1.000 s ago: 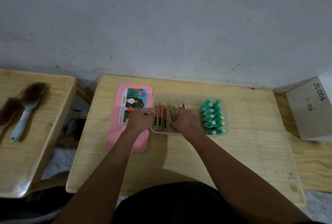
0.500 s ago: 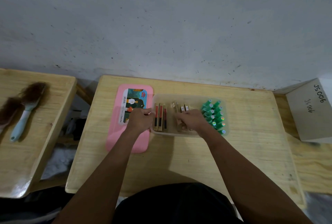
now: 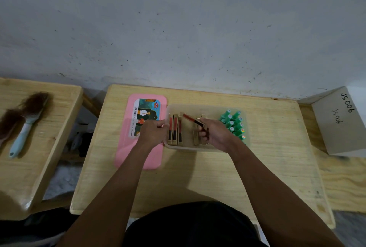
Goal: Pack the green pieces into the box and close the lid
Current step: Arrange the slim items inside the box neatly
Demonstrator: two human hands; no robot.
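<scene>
Gripping the box (image 3: 206,148) rim is the left hand (image 3: 152,132), while the right hand (image 3: 216,134) pinches a red stick (image 3: 191,119).

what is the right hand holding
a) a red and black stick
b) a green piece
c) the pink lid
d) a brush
a: the right hand pinches a red and black stick, held tilted above the box.
</scene>
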